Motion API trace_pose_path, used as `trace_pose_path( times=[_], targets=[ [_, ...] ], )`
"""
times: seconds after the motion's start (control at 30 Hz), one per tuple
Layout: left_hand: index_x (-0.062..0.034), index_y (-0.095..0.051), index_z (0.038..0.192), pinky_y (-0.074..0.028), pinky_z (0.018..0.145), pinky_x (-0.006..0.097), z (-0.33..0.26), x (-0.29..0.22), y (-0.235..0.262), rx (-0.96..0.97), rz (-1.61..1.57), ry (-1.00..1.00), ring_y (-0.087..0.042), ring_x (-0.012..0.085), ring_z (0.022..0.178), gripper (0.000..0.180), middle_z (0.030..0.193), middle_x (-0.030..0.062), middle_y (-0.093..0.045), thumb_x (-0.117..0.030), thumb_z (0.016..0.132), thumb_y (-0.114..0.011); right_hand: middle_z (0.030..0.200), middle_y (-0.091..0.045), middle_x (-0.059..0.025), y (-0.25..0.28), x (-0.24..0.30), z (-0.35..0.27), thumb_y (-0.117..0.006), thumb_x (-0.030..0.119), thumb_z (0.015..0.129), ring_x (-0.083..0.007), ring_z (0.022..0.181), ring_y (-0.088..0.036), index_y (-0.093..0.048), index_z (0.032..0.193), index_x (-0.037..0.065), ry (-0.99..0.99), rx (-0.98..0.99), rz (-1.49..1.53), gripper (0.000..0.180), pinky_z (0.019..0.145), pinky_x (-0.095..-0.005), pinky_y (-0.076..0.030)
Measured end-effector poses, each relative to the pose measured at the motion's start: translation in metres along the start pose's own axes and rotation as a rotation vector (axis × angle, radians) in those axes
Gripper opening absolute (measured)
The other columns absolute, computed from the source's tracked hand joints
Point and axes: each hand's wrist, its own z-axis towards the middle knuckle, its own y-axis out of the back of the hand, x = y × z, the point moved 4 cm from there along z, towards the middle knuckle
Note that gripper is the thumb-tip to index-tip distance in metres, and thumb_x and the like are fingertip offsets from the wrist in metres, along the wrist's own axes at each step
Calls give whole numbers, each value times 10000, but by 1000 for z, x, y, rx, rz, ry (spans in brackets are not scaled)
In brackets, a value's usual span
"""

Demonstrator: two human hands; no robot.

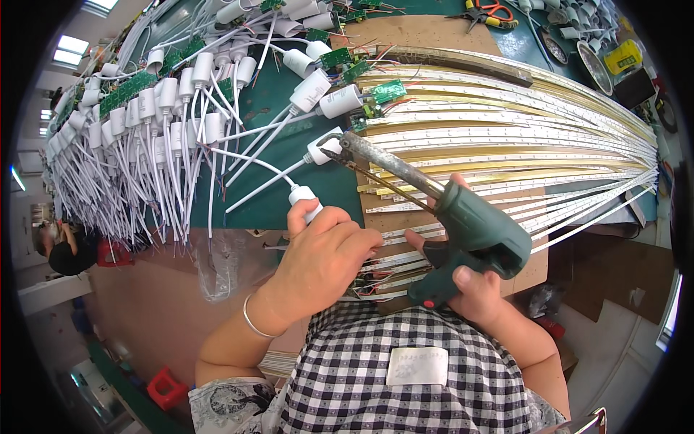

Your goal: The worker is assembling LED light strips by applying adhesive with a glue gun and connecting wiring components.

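My left hand (pixel 318 253) is closed, its fingers curled around a white cylindrical housing (pixel 305 202) with a white cable running from its end. Its other fingertips come together near thin wires and strip ends, and what lies under them is hidden. In my right hand (pixel 477 289) is a dark green soldering gun (pixel 481 224), gripped by its handle. The gun's metal barrel points to the upper left, and its tip overlaps another white housing in this view; I cannot tell whether they touch. Long white LED strips (pixel 463 137) fan out beyond the gun, several joined to green circuit boards (pixel 388 91).
A dense pile of white housings with cables (pixel 159 108) fills the left of the green table. A dark bar (pixel 463 65) lies across the strips on brown board. Red-handled pliers (pixel 488 14) and a metal dish (pixel 594 66) sit at the back. A person (pixel 71 249) is far left.
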Motion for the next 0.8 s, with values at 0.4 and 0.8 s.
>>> trace_pose_path(
  times=[0.4,0.8],
  targets=[
    [-120,-670,861,-346,830,375,6,4,-1,-137,46,-110,-550,189,803,219,815,-13,-573,-64,669,-758,1618,-70,-147,2,-2,0,-717,313,854,-289,1399,-352,-217,1516,56,18,0,-1,869,1077,-496,-422],
    [-112,-668,855,-366,796,373,4,5,-6,-136,-23,-82,-565,200,752,180,800,6,-592,-67,703,-755,1615,-73,-165,3,-1,0,-710,310,858,-296,1395,-357,-222,1513,44,51,17,-30,859,1076,-494,-423]
  ],
)
